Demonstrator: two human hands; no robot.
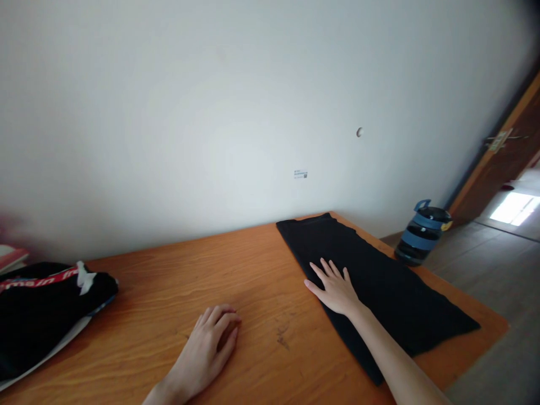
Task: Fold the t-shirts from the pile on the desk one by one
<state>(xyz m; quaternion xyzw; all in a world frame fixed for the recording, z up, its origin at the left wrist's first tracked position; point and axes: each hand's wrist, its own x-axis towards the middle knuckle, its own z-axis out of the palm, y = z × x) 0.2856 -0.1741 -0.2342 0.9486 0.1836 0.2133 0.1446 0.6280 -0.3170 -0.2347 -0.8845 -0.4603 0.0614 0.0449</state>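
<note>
Only container I can make out: bottle [418, 237], standing on the table [169, 292] by its right edge, at about 2 o'clock from the right hand [335, 289]. Dark see-through body, blue bands, blue carry loop, yellowish catch on the lid side. Can't tell if there's liquid in it. Black cloth [363, 253] is on the right part of the table, just beside the bottle, long axis running roughly 11 to 5 o'clock. Matte, plain black, lying mostly flat; stepped edges at the far end suggest layers, right edge a bit wavy, near end uneven with one corner out at 4 o'clock and another at 6. Right hand is palm down on the cloth's left side, fingers spread, pinching nothing. Left hand [206, 343] rests on bare wood at about 8 o'clock from the right one, well apart from the cloth, fingers loosely curled, thumb off the fingertips, nothing held. Dark bundle [42, 315] at 9 o'clock on the table, red band with white lettering across it. Wall [189, 124] at 12 with a small printed label [301, 174], door [510, 146] at 2.
</note>
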